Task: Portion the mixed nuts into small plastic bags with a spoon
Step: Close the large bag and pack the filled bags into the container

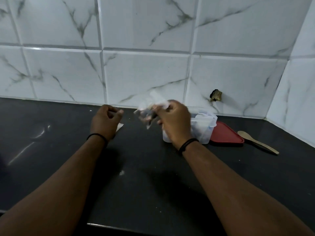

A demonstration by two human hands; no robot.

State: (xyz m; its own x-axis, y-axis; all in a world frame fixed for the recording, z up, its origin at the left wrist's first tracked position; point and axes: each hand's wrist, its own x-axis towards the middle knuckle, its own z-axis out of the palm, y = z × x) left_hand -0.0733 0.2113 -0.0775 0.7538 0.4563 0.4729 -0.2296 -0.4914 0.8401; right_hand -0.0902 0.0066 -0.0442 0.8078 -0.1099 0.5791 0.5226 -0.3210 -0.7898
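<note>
Black countertop (153, 167) against white marble-veined wall tiles (144, 74); one tile has a dark broken hole (216, 95) low on the right.

Right hand (173, 121): fingers curled round the top of a small clear plastic bag (148, 113), held above the counter; bag blurred, dark contents inside hard to make out.

Left hand (104, 120): fingers loosely curled, thumb and forefinger close together; whether they pinch anything cannot be told. A pale scrap (119, 126) shows just beside it, mostly hidden.

Clear plastic container (204, 126): on the counter behind the right hand, largely covered by it; contents unclear.

Red lid (225, 135): flat on the counter, touching the container's right side.

Wooden spoon (255, 141): lying right of the lid, apart from both hands.

Black bands on both wrists.
</note>
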